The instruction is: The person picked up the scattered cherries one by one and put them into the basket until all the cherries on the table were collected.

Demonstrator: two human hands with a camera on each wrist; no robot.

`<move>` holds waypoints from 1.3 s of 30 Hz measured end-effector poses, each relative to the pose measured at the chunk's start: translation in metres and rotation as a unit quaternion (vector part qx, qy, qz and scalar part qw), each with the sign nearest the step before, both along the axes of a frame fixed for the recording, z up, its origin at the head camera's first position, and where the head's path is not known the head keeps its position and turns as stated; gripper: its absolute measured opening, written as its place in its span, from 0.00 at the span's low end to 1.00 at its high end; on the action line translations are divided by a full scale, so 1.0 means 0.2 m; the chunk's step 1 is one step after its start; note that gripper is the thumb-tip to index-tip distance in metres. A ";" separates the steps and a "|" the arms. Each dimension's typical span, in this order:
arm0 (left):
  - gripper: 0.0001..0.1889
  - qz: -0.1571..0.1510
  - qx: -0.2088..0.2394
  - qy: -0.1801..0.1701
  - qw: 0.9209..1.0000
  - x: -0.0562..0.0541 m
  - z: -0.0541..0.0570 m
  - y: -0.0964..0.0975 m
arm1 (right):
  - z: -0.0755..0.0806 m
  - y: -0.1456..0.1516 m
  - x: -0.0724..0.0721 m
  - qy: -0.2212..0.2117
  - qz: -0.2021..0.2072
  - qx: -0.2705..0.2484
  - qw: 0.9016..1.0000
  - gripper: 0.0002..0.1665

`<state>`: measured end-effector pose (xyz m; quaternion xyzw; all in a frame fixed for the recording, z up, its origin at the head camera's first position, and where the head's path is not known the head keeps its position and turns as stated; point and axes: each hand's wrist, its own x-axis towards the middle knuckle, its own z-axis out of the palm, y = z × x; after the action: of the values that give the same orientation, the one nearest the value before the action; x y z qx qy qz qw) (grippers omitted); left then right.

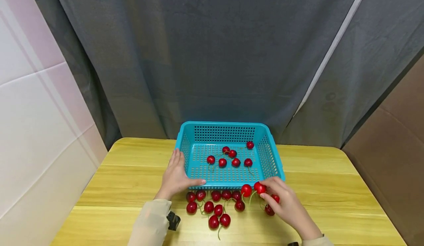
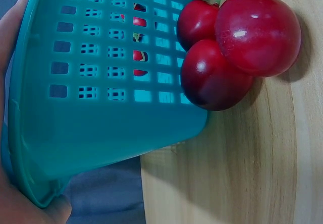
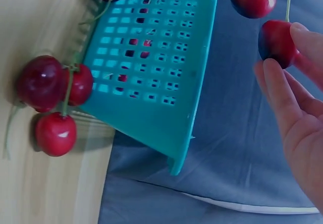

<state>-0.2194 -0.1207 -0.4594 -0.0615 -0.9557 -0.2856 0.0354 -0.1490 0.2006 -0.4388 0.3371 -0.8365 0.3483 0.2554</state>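
Basket (image 1: 218,184) is gripped at its near-left corner by the left hand (image 1: 175,178), its long axis laid crosswise. Seven cherries (image 1: 236,162) are contained in it; loose cherries (image 1: 209,207) are spread before its near side. A raised cherry (image 1: 259,188) is pinched between thumb and fingers of the right hand (image 1: 285,202), by the right part of the near rim, so that the basket's inside is placed forward and leftward of it. Beside it another cherry (image 1: 246,191) is seen, its support unclear. The wooden table (image 1: 331,187) is flanked left by a pale panel (image 1: 39,110), backed by a grey curtain (image 1: 215,73) and bounded right by brown board (image 1: 391,146).
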 end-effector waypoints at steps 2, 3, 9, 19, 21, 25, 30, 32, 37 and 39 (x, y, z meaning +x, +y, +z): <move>0.67 0.000 -0.001 0.000 1.000 0.00 0.00 0.00 | 0.01 0.00 -0.02 0.004 0.005 -0.001 1.000 0.23; 0.67 -0.001 -0.001 0.001 1.000 0.00 0.00 0.00 | 0.02 0.00 -0.03 0.001 0.006 -0.003 1.000 0.23; 0.67 -0.002 -0.001 0.004 1.000 0.00 0.00 0.00 | 0.05 0.01 -0.11 -0.030 -0.023 0.002 0.999 0.20; 0.67 -0.004 -0.005 0.009 1.000 0.00 -0.01 0.00 | 0.10 0.00 -0.27 -0.108 -0.071 -0.003 0.992 0.16; 0.67 -0.004 -0.004 0.010 1.000 0.00 -0.01 0.00 | 0.11 0.00 -0.31 -0.126 -0.079 0.002 0.989 0.16; 0.68 -0.002 -0.005 0.009 1.000 -0.01 -0.01 0.00 | 0.11 0.00 -0.38 -0.163 -0.083 0.005 0.983 0.16; 0.69 -0.001 -0.007 0.009 1.000 -0.01 -0.01 -0.01 | 0.12 0.01 -0.47 -0.203 -0.085 0.013 0.975 0.16; 0.68 -0.001 -0.006 0.009 1.000 -0.01 -0.01 -0.01 | 0.13 0.00 -0.50 -0.215 -0.090 0.020 0.972 0.16; 0.68 -0.001 -0.006 0.009 1.000 0.00 -0.01 0.00 | 0.12 -0.01 -0.56 -0.235 -0.101 0.037 0.966 0.17; 0.67 0.000 -0.007 0.009 1.000 0.00 -0.01 0.00 | 0.11 -0.02 -0.59 -0.239 -0.102 0.043 0.965 0.17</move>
<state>-0.2203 -0.1212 -0.4611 -0.0647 -0.9573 -0.2783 0.0439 -0.2669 0.1962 -0.4160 0.1681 -0.9173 0.3545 0.0678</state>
